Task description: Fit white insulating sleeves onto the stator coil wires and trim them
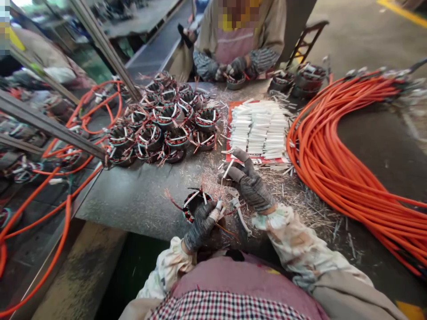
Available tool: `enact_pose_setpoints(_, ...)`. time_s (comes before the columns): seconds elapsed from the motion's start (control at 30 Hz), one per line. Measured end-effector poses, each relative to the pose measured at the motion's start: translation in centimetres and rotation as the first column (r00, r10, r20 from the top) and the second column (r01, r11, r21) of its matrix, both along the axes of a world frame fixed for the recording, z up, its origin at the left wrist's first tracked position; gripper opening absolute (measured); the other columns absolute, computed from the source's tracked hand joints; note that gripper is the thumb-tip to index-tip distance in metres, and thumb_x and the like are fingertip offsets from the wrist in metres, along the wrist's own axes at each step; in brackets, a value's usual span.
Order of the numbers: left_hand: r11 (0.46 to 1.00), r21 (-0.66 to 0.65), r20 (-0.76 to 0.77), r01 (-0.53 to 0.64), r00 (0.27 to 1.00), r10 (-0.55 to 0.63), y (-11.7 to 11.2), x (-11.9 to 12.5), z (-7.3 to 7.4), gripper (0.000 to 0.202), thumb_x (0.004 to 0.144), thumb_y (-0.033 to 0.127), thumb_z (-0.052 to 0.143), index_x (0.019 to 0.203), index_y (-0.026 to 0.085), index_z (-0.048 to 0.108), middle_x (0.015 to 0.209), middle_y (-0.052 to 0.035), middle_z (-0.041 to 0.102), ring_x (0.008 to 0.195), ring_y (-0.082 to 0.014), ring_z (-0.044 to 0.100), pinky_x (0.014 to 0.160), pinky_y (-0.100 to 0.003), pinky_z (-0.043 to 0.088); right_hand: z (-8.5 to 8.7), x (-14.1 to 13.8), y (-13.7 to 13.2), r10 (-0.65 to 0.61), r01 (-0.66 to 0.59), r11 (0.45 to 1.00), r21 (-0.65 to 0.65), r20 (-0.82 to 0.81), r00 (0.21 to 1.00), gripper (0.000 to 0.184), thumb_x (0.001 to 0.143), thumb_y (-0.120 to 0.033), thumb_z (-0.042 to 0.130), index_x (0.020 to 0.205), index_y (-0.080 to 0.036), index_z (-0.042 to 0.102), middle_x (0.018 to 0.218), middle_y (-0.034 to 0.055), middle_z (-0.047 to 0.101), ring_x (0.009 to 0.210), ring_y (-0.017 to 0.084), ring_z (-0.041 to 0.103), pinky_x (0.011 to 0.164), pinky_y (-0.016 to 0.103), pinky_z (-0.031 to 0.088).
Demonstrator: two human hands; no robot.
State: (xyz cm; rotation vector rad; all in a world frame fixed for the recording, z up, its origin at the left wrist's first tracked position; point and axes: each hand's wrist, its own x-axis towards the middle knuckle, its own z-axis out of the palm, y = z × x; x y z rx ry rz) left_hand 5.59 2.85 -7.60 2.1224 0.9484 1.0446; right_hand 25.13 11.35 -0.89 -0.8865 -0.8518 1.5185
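Note:
A motor stator (187, 208) wound with dark and red wire sits on the metal bench in front of me. My left hand (202, 222), in a grey glove with white tape on a fingertip, rests over its right side and pinches the stator's lead wires. Just to the right, my gloved right hand (251, 184) holds a thin white sleeve (228, 169) between thumb and fingers. The sleeve slants above the wire end, and I cannot tell whether the wire is inside it. Below my right hand lies a grey-handled hand tool (241, 217).
White sleeves (258, 129) lie in rows on a red sheet. Stacked stators (167, 115) stand at the left, behind metal posts (103, 44). A thick bundle of orange cables (320, 146) curves along the right. Opposite, a co-worker's gloved hands (235, 66) hold another stator. Wire scraps litter the bench.

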Motion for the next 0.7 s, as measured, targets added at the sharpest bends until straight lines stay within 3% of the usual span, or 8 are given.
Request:
enact_pose_setpoints(0.2,0.992,0.129,-0.004,0.006,1.0,-0.006,0.2,0.3,-0.2,0.054,0.107,0.022,0.047,0.161,0.025,0.043,0.137,-0.0178,0.07,0.126,-0.0304,0.069,0.102,-0.046,0.06,0.0,0.1,0.0,0.029,-0.029,0.999,-0.04,-0.003,1.0,0.065,0.082,-0.04,0.08,0.137,-0.039,0.047,0.103,-0.005,0.067,0.083,0.017,0.072,0.076,0.039,0.064)
enact_pose_setpoints(0.27,0.996,0.088,-0.01,0.014,1.0,-0.013,0.2,0.3,-0.3,0.051,0.107,0.023,0.046,0.159,0.024,0.046,0.136,-0.0179,0.07,0.126,-0.0299,0.069,0.104,-0.046,0.059,0.1,0.4,0.2,0.073,-0.072,0.997,-0.021,0.019,0.997,0.063,0.083,-0.039,0.079,0.139,-0.038,0.048,0.102,-0.0049,0.068,0.082,0.017,0.072,0.077,0.038,0.063)
enact_pose_setpoints(0.43,0.996,0.084,-0.02,0.016,1.0,-0.015,0.1,0.2,0.0,0.048,0.106,0.029,0.049,0.153,0.021,0.054,0.137,-0.0197,0.069,0.129,-0.0309,0.067,0.107,-0.047,0.058,0.3,1.4,0.7,0.352,-0.349,0.936,-0.05,0.102,0.93,0.065,0.078,-0.032,0.085,0.136,-0.027,0.056,0.099,0.0013,0.075,0.096,0.021,0.072,0.092,0.04,0.058)
enact_pose_setpoints(0.53,1.0,-0.019,-0.061,-0.016,0.998,0.015,-0.1,0.1,0.0,0.043,0.106,0.034,0.048,0.145,0.022,0.062,0.132,-0.0172,0.072,0.125,-0.03,0.069,0.105,-0.046,0.059,0.3,1.5,0.5,0.323,-0.32,0.945,-0.058,0.04,0.946,0.072,0.077,-0.035,0.085,0.141,-0.028,0.052,0.102,0.0013,0.076,0.097,0.021,0.072,0.094,0.043,0.057)
enact_pose_setpoints(0.6,0.994,-0.084,-0.084,-0.067,0.995,0.06,-0.4,0.0,-0.3,0.041,0.105,0.037,0.049,0.138,0.023,0.066,0.125,-0.0156,0.075,0.121,-0.03,0.071,0.103,-0.048,0.06,0.1,1.3,0.2,0.328,-0.325,0.944,-0.052,0.082,0.941,0.072,0.078,-0.035,0.084,0.142,-0.027,0.051,0.094,-0.0002,0.075,0.09,0.02,0.072,0.091,0.041,0.057)
enact_pose_setpoints(0.7,0.989,-0.028,-0.033,-0.142,0.989,0.142,-0.8,0.0,-1.0,0.04,0.102,0.046,0.053,0.13,0.021,0.069,0.125,-0.0186,0.073,0.125,-0.034,0.068,0.106,-0.054,0.058,-0.8,1.2,-0.2,0.377,-0.375,0.926,-0.047,0.153,0.913,0.074,0.078,-0.033,0.084,0.144,-0.026,0.051,0.087,-0.0012,0.074,0.085,0.018,0.071,0.084,0.036,0.057)
